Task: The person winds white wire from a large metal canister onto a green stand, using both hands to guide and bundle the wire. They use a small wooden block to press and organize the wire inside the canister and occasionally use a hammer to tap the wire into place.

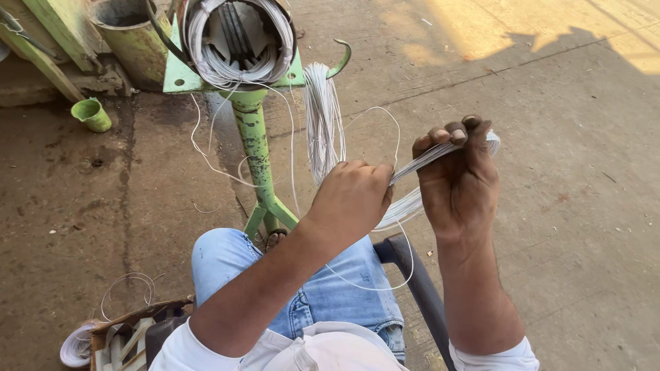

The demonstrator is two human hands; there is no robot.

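My right hand [459, 178] is closed around a flat bundle of thin white wire strands [430, 156], held up at chest height. My left hand [352, 196] grips the same bundle just to the left, fingers curled over the strands. A loop of the bundle [405, 206] sags below between the two hands. Loose single wires [385, 113] arc upward from the hands toward a hank of white wire [322, 124] hanging from a green hook [342, 58].
A green metal stand [256, 137] carries a large coil of wire [237, 41] at its top. A small green cup [91, 113] sits on the concrete floor at left. A box with wire coils [124, 336] lies at lower left. I sit on a dark chair [412, 271].
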